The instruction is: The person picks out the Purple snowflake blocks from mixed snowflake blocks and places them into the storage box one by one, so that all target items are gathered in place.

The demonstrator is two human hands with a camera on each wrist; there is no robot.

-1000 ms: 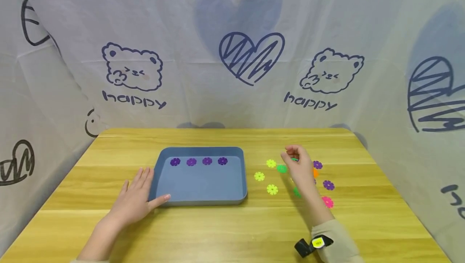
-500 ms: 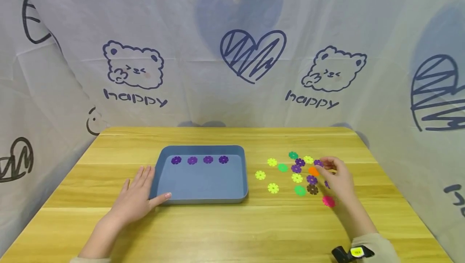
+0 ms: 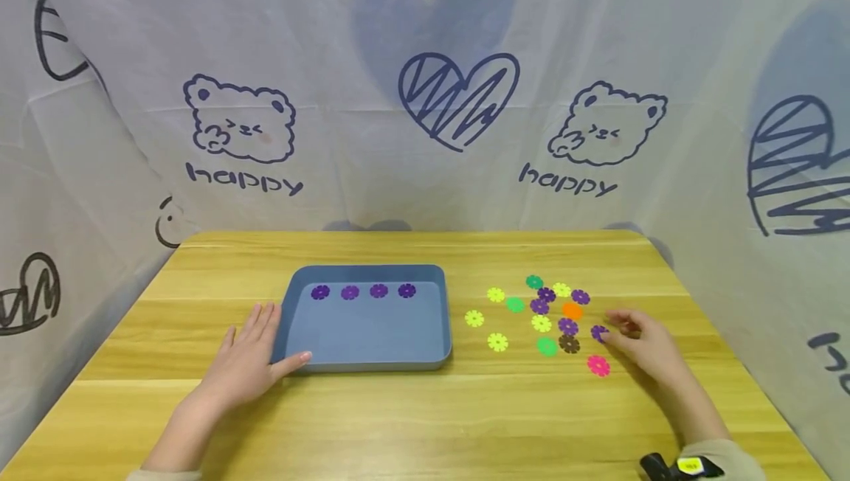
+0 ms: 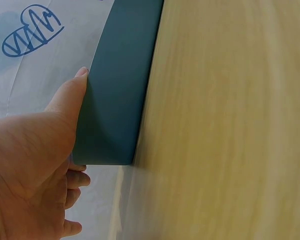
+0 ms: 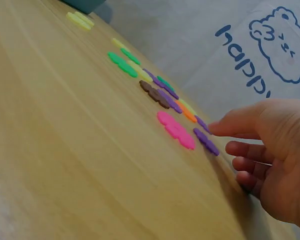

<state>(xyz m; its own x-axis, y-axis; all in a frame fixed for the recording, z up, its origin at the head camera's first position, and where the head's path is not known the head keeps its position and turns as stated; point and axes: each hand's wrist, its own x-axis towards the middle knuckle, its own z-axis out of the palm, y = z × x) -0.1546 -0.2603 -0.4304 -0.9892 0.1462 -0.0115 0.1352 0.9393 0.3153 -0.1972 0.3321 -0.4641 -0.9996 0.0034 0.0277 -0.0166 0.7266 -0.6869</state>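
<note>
A blue tray (image 3: 364, 361) sits on the wooden table (image 3: 425, 422) with several purple flower discs (image 3: 363, 291) lined along its far side. My left hand (image 3: 247, 359) lies flat on the table, its thumb resting against the tray's front left corner (image 4: 115, 115). To the tray's right lies a scatter of flower discs in yellow, green, purple, orange, brown and pink. My right hand (image 3: 639, 338) hovers low at the scatter's right edge, fingers loosely curled and holding nothing. Its thumb tip (image 5: 216, 129) is just short of a purple disc (image 3: 599, 333), beside the pink disc (image 5: 176, 131).
White printed cloth walls (image 3: 425, 97) close in the table at the back and both sides. Bare wood stretches along the table's front edge. A yellow disc (image 3: 474, 319) lies closest to the tray's right wall.
My right hand has moved from above the middle of the scatter rightward and nearer, down to the purple disc at its right edge. The left hand and tray have stayed put.
</note>
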